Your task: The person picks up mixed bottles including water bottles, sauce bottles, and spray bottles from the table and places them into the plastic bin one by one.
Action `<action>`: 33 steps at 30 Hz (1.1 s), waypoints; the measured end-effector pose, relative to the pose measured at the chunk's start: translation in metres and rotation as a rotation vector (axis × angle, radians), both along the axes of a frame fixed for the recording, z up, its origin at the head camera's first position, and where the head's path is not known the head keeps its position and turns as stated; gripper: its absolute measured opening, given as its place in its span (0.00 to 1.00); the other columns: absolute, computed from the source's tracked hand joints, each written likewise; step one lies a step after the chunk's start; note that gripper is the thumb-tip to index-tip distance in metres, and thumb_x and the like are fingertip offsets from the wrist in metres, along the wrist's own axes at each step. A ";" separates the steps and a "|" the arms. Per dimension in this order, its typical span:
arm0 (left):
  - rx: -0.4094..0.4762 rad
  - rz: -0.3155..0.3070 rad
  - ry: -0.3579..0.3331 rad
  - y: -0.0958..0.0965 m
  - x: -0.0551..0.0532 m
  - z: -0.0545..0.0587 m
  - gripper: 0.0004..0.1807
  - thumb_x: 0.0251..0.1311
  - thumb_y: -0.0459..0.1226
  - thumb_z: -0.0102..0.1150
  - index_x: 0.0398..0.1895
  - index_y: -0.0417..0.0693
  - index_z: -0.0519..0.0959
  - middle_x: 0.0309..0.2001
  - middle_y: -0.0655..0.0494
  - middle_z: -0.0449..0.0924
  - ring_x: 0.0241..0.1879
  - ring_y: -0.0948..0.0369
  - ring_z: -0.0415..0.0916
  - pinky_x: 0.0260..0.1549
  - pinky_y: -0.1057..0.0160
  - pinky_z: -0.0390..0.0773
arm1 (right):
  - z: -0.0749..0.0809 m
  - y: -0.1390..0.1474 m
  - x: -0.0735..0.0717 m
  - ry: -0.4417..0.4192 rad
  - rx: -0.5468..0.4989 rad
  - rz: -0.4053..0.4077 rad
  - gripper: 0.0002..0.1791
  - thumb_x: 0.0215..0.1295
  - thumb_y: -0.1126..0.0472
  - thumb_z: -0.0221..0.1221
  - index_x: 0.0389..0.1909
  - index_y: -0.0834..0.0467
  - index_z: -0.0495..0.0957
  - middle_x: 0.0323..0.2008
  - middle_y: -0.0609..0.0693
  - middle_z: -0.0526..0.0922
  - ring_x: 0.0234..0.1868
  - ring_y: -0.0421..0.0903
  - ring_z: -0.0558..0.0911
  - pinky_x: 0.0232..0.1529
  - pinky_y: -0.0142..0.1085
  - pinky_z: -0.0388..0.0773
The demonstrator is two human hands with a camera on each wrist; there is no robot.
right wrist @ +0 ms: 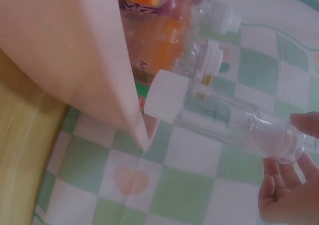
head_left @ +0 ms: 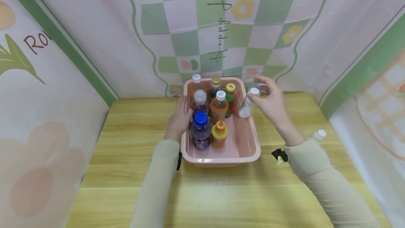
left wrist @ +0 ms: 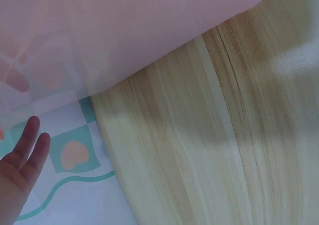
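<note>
My right hand (head_left: 272, 103) pinches a clear cylindrical bottle (right wrist: 219, 113) near one end, tilted over the right rim of a pink basin (head_left: 254, 147). The bottle's wide white cap (right wrist: 167, 96) is at the end away from the fingers. My left hand (head_left: 179, 120) rests at the basin's left rim, with straight fingers (left wrist: 37, 158) outside the wall. Standing in the basin are a blue-capped bottle (head_left: 201, 133), a yellow squeeze bottle (head_left: 219, 135) with an orange nozzle, an orange drink bottle (head_left: 219, 110), a yellow-lidded bottle (head_left: 230, 96) and several others.
A clear bottle with a white cap (head_left: 321, 134) is on the wooden table (head_left: 218, 196) to the right, partly behind my sleeve. Printed cloth (head_left: 183, 10) hangs close behind the basin and along both sides of the table.
</note>
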State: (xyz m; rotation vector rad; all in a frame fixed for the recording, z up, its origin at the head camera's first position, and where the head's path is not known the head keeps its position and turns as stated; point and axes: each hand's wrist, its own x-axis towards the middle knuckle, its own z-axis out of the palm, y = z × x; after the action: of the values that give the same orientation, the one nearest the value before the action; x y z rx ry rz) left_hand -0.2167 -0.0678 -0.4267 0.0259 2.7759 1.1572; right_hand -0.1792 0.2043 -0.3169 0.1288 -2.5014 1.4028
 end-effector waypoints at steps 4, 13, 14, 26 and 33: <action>-0.003 -0.002 -0.001 -0.001 0.000 -0.001 0.36 0.67 0.52 0.35 0.77 0.63 0.42 0.78 0.63 0.35 0.76 0.53 0.45 0.71 0.43 0.55 | -0.006 -0.007 -0.004 -0.036 0.034 0.040 0.29 0.56 0.70 0.62 0.61 0.64 0.70 0.61 0.60 0.73 0.52 0.52 0.77 0.51 0.28 0.76; -0.008 -0.007 0.025 -0.002 -0.001 -0.002 0.36 0.66 0.50 0.35 0.77 0.59 0.44 0.78 0.60 0.38 0.76 0.54 0.45 0.70 0.44 0.58 | -0.022 -0.018 -0.014 -0.117 0.158 0.126 0.29 0.54 0.72 0.60 0.60 0.68 0.69 0.57 0.68 0.71 0.56 0.65 0.74 0.60 0.56 0.72; -0.009 -0.007 0.025 -0.002 -0.001 -0.002 0.36 0.66 0.50 0.35 0.77 0.59 0.44 0.78 0.60 0.38 0.76 0.54 0.45 0.71 0.44 0.58 | -0.024 -0.019 -0.015 -0.127 0.177 0.130 0.29 0.54 0.72 0.60 0.60 0.68 0.69 0.57 0.69 0.70 0.55 0.65 0.74 0.59 0.56 0.73; -0.011 -0.017 0.018 -0.001 -0.001 -0.001 0.36 0.66 0.51 0.34 0.77 0.59 0.43 0.78 0.60 0.36 0.77 0.54 0.43 0.72 0.45 0.56 | -0.042 -0.026 -0.026 -0.211 0.289 0.176 0.34 0.49 0.76 0.60 0.62 0.68 0.67 0.58 0.71 0.67 0.55 0.65 0.74 0.55 0.54 0.77; -0.001 -0.009 0.016 -0.001 -0.003 -0.002 0.36 0.66 0.51 0.35 0.77 0.60 0.43 0.78 0.61 0.36 0.77 0.54 0.43 0.72 0.44 0.55 | -0.052 -0.027 -0.031 -0.243 0.323 0.182 0.38 0.47 0.77 0.60 0.64 0.67 0.64 0.60 0.72 0.65 0.53 0.65 0.74 0.51 0.53 0.79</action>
State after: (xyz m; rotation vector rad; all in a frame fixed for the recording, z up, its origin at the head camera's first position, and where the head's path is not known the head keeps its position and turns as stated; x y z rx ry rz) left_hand -0.2193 -0.0683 -0.4288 0.0474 2.7868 1.1590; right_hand -0.2100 0.1770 -0.3685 0.2691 -2.9720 1.1210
